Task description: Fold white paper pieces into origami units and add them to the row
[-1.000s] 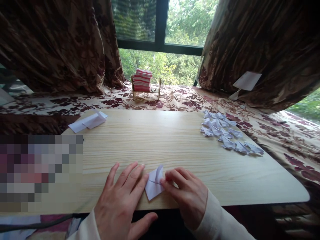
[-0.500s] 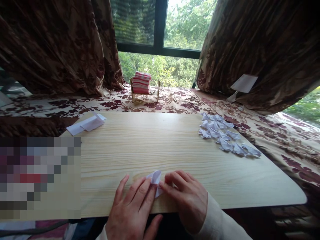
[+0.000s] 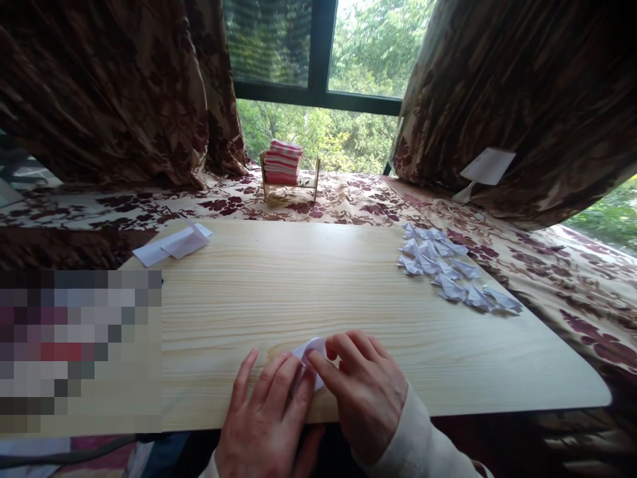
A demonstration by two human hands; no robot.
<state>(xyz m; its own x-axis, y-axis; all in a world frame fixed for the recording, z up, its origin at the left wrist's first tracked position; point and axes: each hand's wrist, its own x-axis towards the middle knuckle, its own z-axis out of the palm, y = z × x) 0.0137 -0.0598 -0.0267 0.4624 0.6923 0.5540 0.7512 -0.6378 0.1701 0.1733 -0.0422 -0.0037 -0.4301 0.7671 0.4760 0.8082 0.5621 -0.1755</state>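
A small folded piece of white paper (image 3: 313, 343) lies near the front edge of the table, partly hidden under my fingers. My left hand (image 3: 271, 401) rests flat and spread out, its fingertips pressing the paper's left side against the tabletop. From the right, my right hand (image 3: 365, 388) reaches in with curled fingers. Its thumb lies on the raised flap and its index finger is at the paper's right edge, so the paper is gripped between them.
Several folded white paper pieces (image 3: 438, 262) lie in a cluster at the table's right. Flat paper strips (image 3: 174, 244) sit at the back left of the wooden table (image 3: 279, 285). Beyond stand a small rack with folded striped cloths (image 3: 283, 162) and a white lamp (image 3: 488, 166). Blurred blocks hide the left.
My right hand has shifted slightly left and up, its thumb now over the paper's flap. My left hand has stayed nearly in place.
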